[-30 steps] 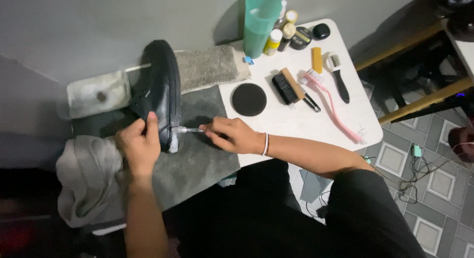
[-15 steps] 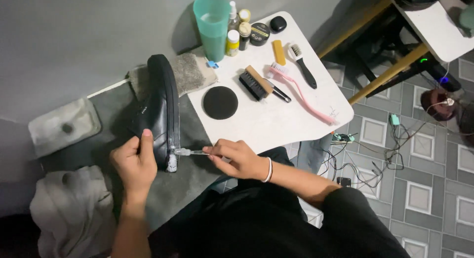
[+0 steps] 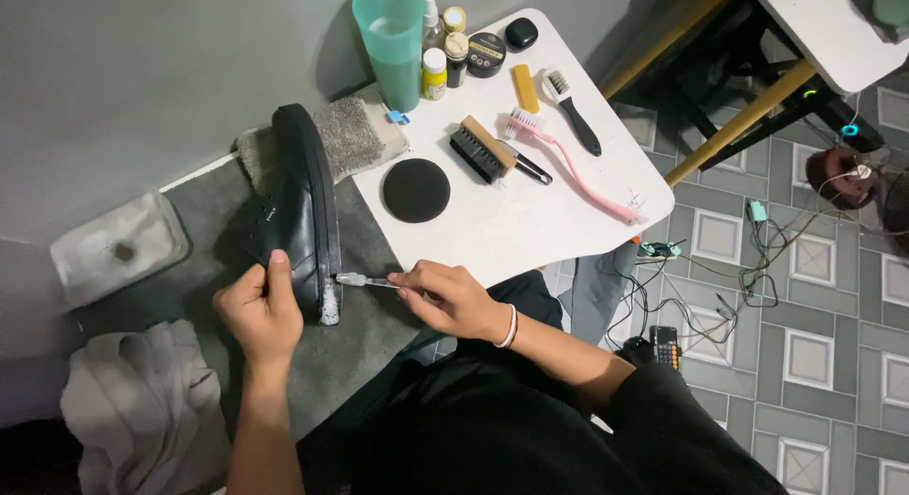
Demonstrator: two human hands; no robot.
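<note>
A black shoe [image 3: 295, 206] lies on its side on a grey towel [image 3: 360, 334] over the table's left half. My left hand [image 3: 260, 310] grips the shoe's near end, thumb on the upper. My right hand [image 3: 447, 298] holds a small clear-handled toothbrush [image 3: 360, 281] with its bristles against the white foamy edge of the sole.
On the white table [image 3: 511, 220] lie a round black pad [image 3: 416, 190], a wooden brush [image 3: 478, 150], a pink long-handled brush [image 3: 568, 168], a black-handled brush [image 3: 572, 114], a teal cup [image 3: 390, 40] and small bottles and tins. A sponge tray [image 3: 118, 249] and white cloth [image 3: 142, 400] sit at the left.
The camera view has shifted, moving the table right and up in frame. My hands stay on the shoe and toothbrush, the bristles working along the sole's near end.
</note>
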